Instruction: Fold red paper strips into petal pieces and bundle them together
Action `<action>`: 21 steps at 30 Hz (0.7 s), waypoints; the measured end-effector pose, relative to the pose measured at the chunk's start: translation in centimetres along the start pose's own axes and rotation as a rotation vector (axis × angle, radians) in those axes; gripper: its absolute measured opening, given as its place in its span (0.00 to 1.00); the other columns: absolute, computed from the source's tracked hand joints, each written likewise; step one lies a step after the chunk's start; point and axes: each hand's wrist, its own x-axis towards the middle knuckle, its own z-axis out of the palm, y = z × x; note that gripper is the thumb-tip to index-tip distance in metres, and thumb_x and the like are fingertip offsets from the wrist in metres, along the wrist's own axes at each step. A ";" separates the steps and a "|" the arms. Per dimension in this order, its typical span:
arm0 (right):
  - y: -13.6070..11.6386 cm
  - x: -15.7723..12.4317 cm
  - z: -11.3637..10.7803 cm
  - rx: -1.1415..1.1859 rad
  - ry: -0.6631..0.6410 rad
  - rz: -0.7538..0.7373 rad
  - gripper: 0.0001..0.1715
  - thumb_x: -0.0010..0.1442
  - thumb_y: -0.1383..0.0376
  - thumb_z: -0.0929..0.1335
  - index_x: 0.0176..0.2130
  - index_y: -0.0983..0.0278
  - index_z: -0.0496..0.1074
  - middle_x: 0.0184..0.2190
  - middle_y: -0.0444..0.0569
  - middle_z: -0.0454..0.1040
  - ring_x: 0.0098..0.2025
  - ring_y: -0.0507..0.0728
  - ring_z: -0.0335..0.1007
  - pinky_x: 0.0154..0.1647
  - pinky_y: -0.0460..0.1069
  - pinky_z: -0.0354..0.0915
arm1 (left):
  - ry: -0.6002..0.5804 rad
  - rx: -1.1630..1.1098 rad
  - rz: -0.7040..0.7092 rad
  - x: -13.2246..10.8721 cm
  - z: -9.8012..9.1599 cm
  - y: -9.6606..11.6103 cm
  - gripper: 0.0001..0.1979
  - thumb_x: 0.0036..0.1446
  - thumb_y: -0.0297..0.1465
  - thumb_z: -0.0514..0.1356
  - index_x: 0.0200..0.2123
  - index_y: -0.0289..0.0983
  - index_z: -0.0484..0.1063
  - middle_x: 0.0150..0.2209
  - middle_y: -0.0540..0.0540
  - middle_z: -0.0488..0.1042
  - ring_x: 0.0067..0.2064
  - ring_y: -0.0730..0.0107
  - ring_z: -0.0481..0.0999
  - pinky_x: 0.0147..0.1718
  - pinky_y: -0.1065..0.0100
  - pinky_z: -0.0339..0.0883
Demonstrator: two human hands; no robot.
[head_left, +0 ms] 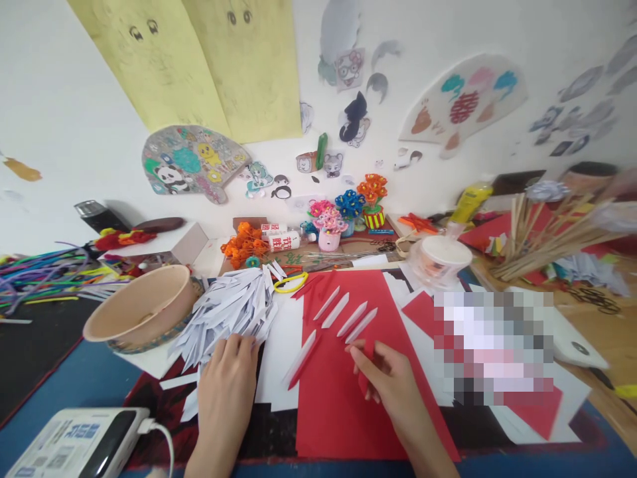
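My left hand (229, 372) reaches down to the near edge of a heap of folded white paper strips (233, 302). Its fingers are bent and close together, and their tips are hidden, so whether a strip is pinched does not show. My right hand (385, 375) is closed around a folded red paper piece (367, 365), above a large red paper sheet (338, 425). On that sheet, pointed pink-white folded pieces (336, 311) lie slanted in a row. Left of them lies another pointed piece (302, 358) with a red lower end.
A beige bowl (144, 302) stands left of the heap. A power bank (74, 441) with a white cable sits at front left. Beaded flower pots (329, 238), a yellow ring (291, 283), a clear container (442, 255) and wooden sticks (527, 245) are further back. The right side is partly pixelated.
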 end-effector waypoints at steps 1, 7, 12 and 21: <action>0.0 0.0 0.2 0.002 -0.017 0.004 0.30 0.53 0.44 0.72 0.36 0.69 0.76 0.22 0.45 0.69 0.17 0.49 0.60 0.15 0.43 0.56 | -0.007 -0.005 0.006 0.2 -0.1 -0.1 0.13 0.66 0.29 0.50 0.34 0.36 0.73 0.32 0.43 0.73 0.37 0.55 0.73 0.33 0.61 0.65; -0.6 -0.6 2.4 0.030 -0.142 0.004 0.33 0.54 0.44 0.71 0.43 0.71 0.78 0.21 0.44 0.69 0.16 0.47 0.59 0.15 0.42 0.55 | 0.076 -0.385 -0.079 0.6 -2.5 0.8 0.13 0.66 0.35 0.50 0.33 0.38 0.70 0.32 0.45 0.75 0.35 0.60 0.75 0.32 0.63 0.66; -1.1 -1.1 4.7 0.111 -0.245 -0.066 0.29 0.53 0.46 0.73 0.40 0.69 0.78 0.19 0.42 0.67 0.16 0.47 0.56 0.15 0.42 0.55 | -0.171 -1.041 -0.197 0.3 -4.7 3.5 0.10 0.64 0.38 0.54 0.35 0.40 0.69 0.22 0.54 0.73 0.22 0.72 0.74 0.23 0.73 0.66; -0.9 -0.7 3.7 0.257 -0.059 -0.112 0.22 0.51 0.51 0.75 0.27 0.67 0.75 0.16 0.42 0.67 0.16 0.47 0.57 0.14 0.41 0.54 | -0.539 -1.467 -0.137 0.9 -6.3 5.5 0.07 0.61 0.33 0.56 0.38 0.38 0.71 0.26 0.50 0.77 0.29 0.71 0.78 0.29 0.74 0.69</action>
